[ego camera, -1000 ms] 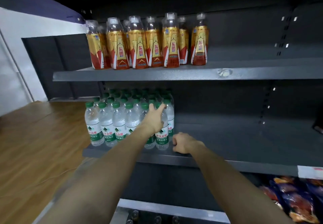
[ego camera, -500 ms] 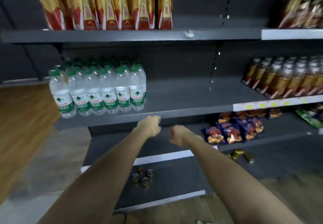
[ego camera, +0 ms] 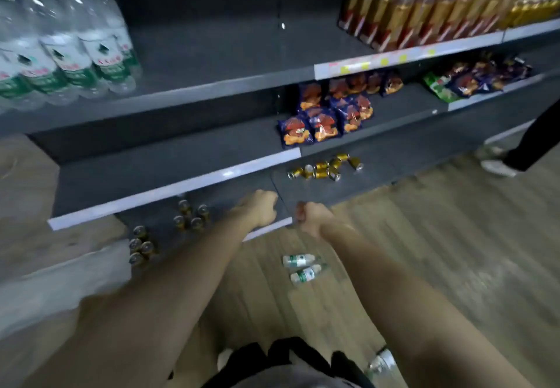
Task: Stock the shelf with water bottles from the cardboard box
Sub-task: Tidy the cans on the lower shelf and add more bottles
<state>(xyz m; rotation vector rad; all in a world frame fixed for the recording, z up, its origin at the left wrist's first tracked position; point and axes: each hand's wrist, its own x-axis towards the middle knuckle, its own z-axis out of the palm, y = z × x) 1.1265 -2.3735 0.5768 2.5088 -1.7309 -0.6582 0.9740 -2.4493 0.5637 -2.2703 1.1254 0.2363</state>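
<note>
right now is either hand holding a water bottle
No, the left hand and right hand are both curled and empty, while two water bottles lie on the wooden floor below them.

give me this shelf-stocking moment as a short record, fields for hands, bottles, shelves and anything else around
left hand: left hand, loosely closed, holds nothing
right hand: right hand, loosely closed, holds nothing
stocked water: water bottles upright on the middle shelf, left end; the rest of that shelf is bare
loose water: two bottles lying on the wood floor below the hands
cardboard box: not in view
lower shelves: snack bags; small cans on the bottom level
right section: drink bottles in rows
bystander: another person's leg and shoe, far right
</note>
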